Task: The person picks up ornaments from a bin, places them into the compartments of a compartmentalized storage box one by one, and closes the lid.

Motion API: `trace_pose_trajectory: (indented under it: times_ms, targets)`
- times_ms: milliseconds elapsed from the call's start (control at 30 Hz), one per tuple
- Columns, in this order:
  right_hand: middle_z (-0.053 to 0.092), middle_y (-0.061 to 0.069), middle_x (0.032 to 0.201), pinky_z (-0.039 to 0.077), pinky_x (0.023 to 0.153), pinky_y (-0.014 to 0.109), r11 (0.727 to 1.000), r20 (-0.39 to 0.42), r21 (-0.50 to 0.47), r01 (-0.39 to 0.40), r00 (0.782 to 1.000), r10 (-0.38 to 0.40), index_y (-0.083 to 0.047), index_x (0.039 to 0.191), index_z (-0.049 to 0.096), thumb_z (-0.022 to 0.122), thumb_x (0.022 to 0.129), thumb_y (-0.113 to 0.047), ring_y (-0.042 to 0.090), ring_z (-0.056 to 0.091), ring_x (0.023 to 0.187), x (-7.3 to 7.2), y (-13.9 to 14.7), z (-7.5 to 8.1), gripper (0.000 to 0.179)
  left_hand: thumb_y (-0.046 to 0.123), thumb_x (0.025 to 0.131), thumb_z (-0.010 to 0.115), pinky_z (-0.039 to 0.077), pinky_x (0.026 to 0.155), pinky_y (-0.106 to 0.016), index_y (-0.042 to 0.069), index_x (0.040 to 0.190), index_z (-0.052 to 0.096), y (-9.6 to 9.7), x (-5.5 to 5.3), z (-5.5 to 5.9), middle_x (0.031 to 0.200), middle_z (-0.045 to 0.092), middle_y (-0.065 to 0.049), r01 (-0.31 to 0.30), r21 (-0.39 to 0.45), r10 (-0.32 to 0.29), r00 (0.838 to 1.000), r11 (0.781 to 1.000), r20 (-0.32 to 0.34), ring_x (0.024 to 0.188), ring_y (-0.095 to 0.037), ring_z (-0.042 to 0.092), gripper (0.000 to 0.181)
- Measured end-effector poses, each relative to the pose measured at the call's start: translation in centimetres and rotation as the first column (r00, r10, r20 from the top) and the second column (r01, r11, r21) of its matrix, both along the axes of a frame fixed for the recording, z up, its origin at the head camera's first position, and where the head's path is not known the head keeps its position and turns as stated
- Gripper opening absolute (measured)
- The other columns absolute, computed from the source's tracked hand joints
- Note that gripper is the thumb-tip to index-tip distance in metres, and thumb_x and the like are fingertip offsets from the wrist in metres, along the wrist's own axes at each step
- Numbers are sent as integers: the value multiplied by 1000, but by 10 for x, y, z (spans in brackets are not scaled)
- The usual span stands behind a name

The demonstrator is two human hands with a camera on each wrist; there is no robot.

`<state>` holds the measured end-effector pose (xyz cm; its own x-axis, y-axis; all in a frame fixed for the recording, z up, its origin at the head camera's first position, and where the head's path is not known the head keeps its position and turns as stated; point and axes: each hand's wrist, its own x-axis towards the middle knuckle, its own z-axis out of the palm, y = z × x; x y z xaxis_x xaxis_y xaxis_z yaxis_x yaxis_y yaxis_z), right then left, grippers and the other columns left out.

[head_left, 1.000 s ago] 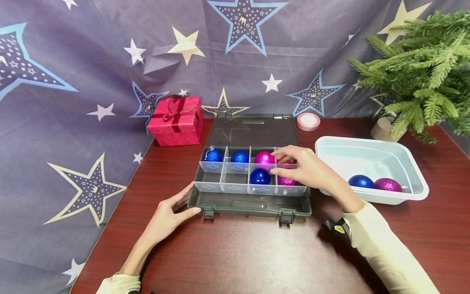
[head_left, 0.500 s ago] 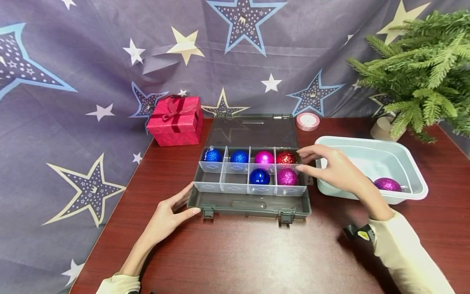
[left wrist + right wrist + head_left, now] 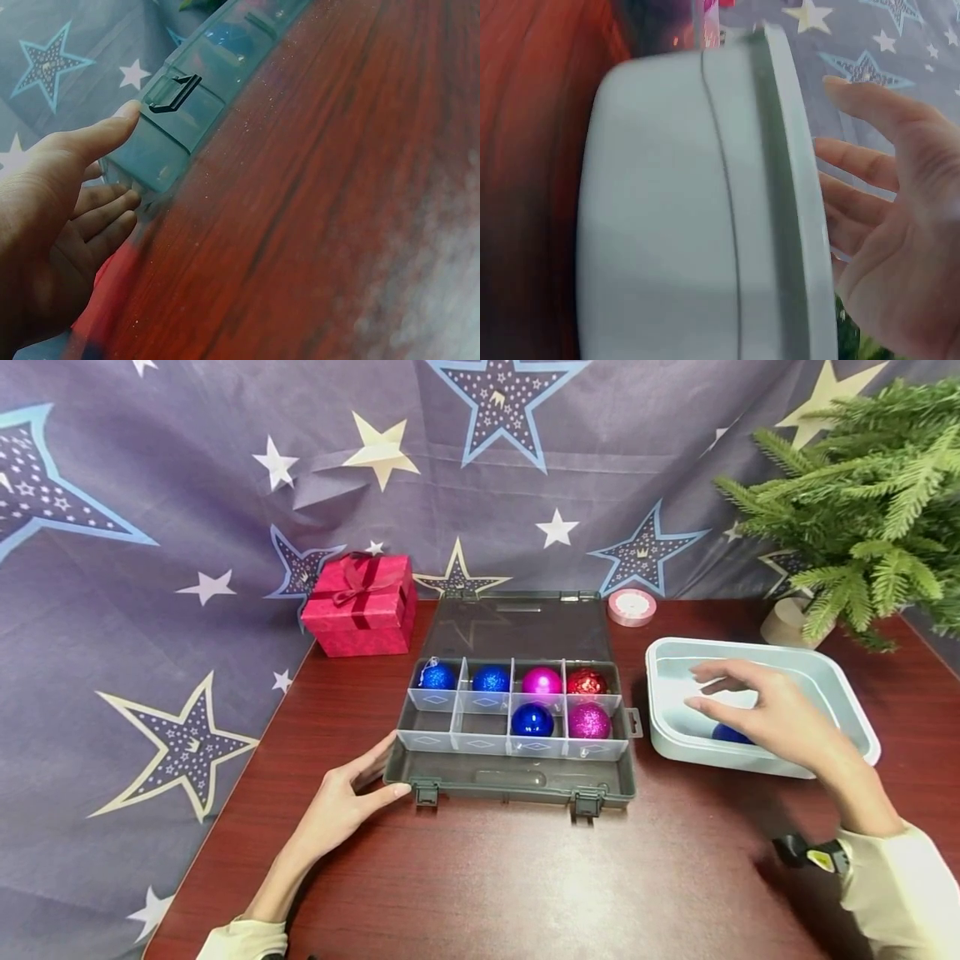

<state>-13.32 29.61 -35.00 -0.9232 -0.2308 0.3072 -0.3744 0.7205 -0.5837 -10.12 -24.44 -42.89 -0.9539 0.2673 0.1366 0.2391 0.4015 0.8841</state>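
Table (image 3: 510,877): tree (image 3: 862,518) behind tub (image 3: 690,752), gift box (image 3: 363,614) near case (image 3: 450,767). My left hand (image 3: 339,803), fingers relaxed, touches case; right hand (image 3: 780,714) hovers empty, unclosed.

From the head, the bench (image 3: 517,877) is being viewed forward and down; the organizer box (image 3: 442,767) is being shared with the near left-wrist view, the plastic tub (image 3: 705,754) with the closer, side-on right-wrist view.

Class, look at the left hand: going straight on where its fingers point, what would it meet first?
Most likely the box, at its left side; the hand appears to be touching it.
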Motion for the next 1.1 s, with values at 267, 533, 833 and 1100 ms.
trace_pose_trajectory:
  times_ms: [267,533,833,1100]
  targets:
    - [73,13,114,42,75,8,999,13,30,25,1000,-25,-6,122,73,84,88,-15,-13,60,94,9,31,-5,37,17,90,84,46,102,-18,17,156,49,1,-2,2,138,65,-8,4,-11,-4,1000,1000,-9,126,-23,62,75]
    - [71,21,114,43,72,7,994,93,110,22,995,-32,-4,123,71,85,88,-20,-16,56,93,10,53,-8,41,18,90,84,46,102,-18,21,156,49,1,-1,3,139,64,-9,2,-20,-2,1000,1000,-3,127,-23,61,75]
    - [75,10,102,50,70,16,974,146,222,-48,989,16,-3,119,73,89,82,-20,0,66,85,3,60,-12,43,17,89,84,46,102,-18,22,156,50,0,0,2,140,63,-9,3,-9,-3,1000,1000,-3,128,-23,60,75]
    - [75,0,96,53,71,23,948,191,297,-113,980,57,-2,119,73,87,84,-17,3,68,82,-4,61,-10,41,16,90,84,46,102,-19,20,156,49,0,1,1,140,63,-9,7,-2,-7,1000,1000,-2,127,-23,61,75]
